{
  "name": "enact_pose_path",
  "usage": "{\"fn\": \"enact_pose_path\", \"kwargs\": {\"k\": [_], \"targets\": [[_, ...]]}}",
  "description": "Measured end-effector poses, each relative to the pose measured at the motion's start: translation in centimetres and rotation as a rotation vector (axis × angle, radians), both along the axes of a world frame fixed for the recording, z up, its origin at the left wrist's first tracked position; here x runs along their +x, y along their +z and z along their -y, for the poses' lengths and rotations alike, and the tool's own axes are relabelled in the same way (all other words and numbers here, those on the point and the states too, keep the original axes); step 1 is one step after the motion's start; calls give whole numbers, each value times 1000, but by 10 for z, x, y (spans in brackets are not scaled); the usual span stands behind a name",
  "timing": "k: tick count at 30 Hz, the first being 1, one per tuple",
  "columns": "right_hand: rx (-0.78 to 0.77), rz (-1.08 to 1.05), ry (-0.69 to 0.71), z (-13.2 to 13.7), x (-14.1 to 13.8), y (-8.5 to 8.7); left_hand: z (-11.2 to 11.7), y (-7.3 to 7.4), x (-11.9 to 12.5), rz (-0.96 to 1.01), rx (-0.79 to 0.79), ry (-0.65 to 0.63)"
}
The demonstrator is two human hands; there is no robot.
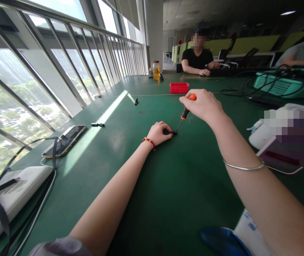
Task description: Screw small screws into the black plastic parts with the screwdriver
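My right hand (202,104) grips an orange and black screwdriver (185,113) by its handle, with the shaft slanting down to the left. The screwdriver's tip meets a small black part (173,133) lying low at the green table (130,167). My left hand (160,133) rests on the table, its fingers closed around that black part and partly covering it. Too little of the part shows to tell its exact kind. Two other small black pieces lie farther left: one (98,124) in the sunlit strip, another (136,102) beyond it.
A red bin (179,88) stands past my right hand. At left are a phone (65,140), a white power strip (21,195) and cables. A teal basket (288,83) with black cables sits at right. Two people sit across; a bottle (156,71) stands at the far edge.
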State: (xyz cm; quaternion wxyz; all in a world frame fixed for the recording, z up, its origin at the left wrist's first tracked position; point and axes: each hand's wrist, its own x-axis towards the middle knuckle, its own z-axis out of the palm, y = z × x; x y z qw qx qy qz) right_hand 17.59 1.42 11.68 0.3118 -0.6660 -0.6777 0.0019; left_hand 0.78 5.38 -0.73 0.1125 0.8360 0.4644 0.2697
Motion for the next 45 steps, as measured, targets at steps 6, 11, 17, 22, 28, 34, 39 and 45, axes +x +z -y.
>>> {"fn": "enact_pose_path", "kwargs": {"k": [6, 11, 17, 22, 28, 34, 39, 45], "targets": [[1, 1, 14, -1, 1, 0, 0, 0, 0, -1, 6, -1], [14, -2, 2, -2, 2, -2, -1, -1, 0, -5, 9, 2], [10, 8, 4, -1, 1, -1, -1, -1, 0, 1, 8, 3], [20, 8, 9, -1, 0, -1, 0, 0, 0, 5, 7, 1], [24, 12, 9, 1, 1, -1, -1, -1, 0, 0, 4, 4], [13, 22, 35, -2, 1, -2, 0, -1, 0, 12, 16, -4], [15, 25, 26, -2, 2, -2, -1, -2, 0, 9, 16, 0], [17, 28, 33, -3, 2, -3, 0, -1, 0, 7, 16, -1]]}}
